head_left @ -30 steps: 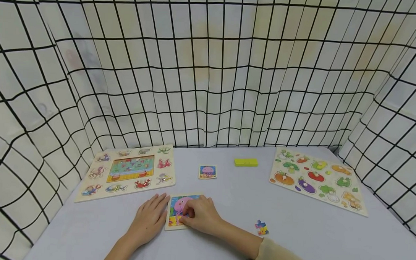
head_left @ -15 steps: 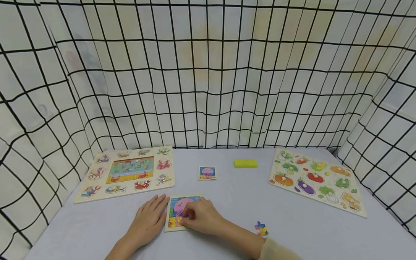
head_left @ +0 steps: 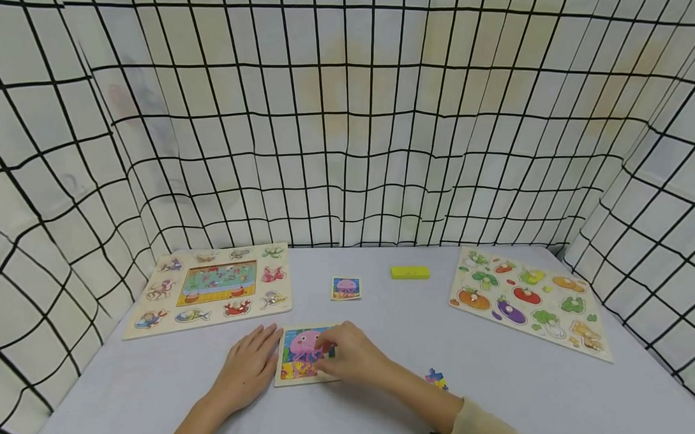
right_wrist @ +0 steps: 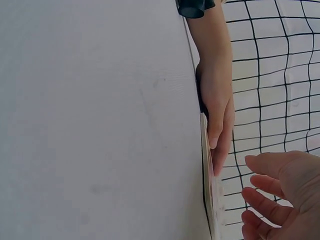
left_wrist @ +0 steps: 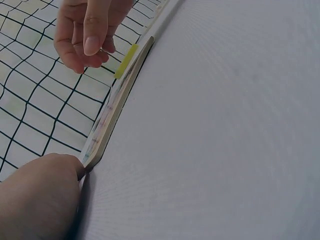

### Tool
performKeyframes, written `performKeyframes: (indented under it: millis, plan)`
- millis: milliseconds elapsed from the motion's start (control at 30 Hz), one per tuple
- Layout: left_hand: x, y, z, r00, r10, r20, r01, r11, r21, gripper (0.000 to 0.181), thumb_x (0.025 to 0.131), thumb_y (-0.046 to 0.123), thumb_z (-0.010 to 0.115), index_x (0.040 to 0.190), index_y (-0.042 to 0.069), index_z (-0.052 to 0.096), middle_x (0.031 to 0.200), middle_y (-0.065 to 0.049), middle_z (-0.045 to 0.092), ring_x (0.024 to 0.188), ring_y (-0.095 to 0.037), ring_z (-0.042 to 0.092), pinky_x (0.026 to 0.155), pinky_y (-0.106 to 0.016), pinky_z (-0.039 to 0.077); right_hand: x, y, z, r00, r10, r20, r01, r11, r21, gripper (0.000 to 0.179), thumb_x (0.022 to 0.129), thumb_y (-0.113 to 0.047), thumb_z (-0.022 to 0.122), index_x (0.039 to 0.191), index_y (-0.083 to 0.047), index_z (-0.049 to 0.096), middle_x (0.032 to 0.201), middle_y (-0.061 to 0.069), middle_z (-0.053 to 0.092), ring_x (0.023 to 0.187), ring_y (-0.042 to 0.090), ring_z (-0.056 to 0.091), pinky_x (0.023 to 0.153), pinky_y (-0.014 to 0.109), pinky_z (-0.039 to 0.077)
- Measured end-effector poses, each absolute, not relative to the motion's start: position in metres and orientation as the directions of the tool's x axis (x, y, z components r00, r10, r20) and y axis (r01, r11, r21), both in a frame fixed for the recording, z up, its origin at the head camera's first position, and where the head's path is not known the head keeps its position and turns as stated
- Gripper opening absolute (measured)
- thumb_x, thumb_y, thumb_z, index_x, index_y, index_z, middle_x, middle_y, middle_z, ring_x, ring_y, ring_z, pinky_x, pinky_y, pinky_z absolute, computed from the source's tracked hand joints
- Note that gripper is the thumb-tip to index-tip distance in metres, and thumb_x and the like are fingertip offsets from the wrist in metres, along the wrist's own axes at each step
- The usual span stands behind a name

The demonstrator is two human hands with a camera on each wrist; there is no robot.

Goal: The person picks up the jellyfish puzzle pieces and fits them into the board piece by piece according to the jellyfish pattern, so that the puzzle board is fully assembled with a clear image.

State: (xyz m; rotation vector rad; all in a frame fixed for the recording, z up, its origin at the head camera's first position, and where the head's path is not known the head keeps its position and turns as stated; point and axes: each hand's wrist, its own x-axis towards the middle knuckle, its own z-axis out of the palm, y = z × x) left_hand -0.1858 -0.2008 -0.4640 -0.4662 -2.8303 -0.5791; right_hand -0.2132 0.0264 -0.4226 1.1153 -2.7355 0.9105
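A small square jigsaw puzzle (head_left: pixel 304 346) with a pink jellyfish or octopus picture lies in its pale frame near the front of the table. My left hand (head_left: pixel 250 364) rests flat on the table, its fingers along the frame's left edge. Over the puzzle's right part hovers my right hand (head_left: pixel 351 357), fingers loosely bent, with nothing visible between thumb and fingers in the right wrist view (right_wrist: pixel 275 195). It hides the puzzle's right side. A loose jigsaw piece (head_left: pixel 436 377) lies to the right, partly covered by my right forearm.
A wooden sea-animal board (head_left: pixel 206 320) lies at the left, and a vegetable board (head_left: pixel 528 322) at the right. Between them are a small picture card (head_left: pixel 346 288) and a yellow block (head_left: pixel 410 272). Black netting (head_left: pixel 371 115) over white cloth walls the table's back and sides.
My right hand has lifted off the puzzle's lower part and moved right, uncovering more of the pink picture. The forearm now covers part of the loose piece. My left hand has stayed put.
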Motion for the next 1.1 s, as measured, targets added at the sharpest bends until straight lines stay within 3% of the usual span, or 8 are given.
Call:
performKeyframes:
  millis: [233,467,1100]
  plan:
    - [-0.186,-0.201,-0.464,-0.931,0.264,0.253,0.343,0.871,0.351,0.044,0.093,0.019,0.050,0.134,0.004,0.045,0.138,-0.014,0.041,0.131,-0.036,0.029,0.102,-0.057,0.022,-0.209,0.042,-0.416,-0.733,-0.610,0.303,-0.666,0.550,-0.504,0.029,0.077,-0.021,0.074,0.102,-0.011,0.064,0.088,-0.003,0.062,0.087,0.013,0.049,0.075,0.021,0.043]
    - [-0.186,-0.201,-0.464,-0.930,0.265,0.254,0.344,0.871,0.351,0.044,0.093,0.019,0.050,0.134,0.004,0.046,0.138,-0.014,0.042,0.130,-0.036,0.029,0.101,-0.057,0.023,-0.209,0.060,-0.416,-0.735,-0.586,0.340,-0.671,0.557,-0.490,0.031,0.077,-0.019,0.074,0.103,-0.009,0.062,0.092,0.001,0.062,0.088,0.013,0.049,0.076,0.025,0.043]
    - [-0.187,-0.201,-0.465,-0.928,0.270,0.255,0.348,0.871,0.347,0.044,0.093,0.019,0.050,0.134,0.004,0.045,0.139,-0.015,0.041,0.130,-0.036,0.029,0.101,-0.057,0.022,-0.206,0.120,-0.420,-0.831,-0.457,0.317,-0.554,0.637,-0.535,0.033,0.077,-0.020,0.074,0.107,-0.009,0.062,0.096,0.002,0.061,0.092,0.017,0.051,0.078,0.032,0.047]
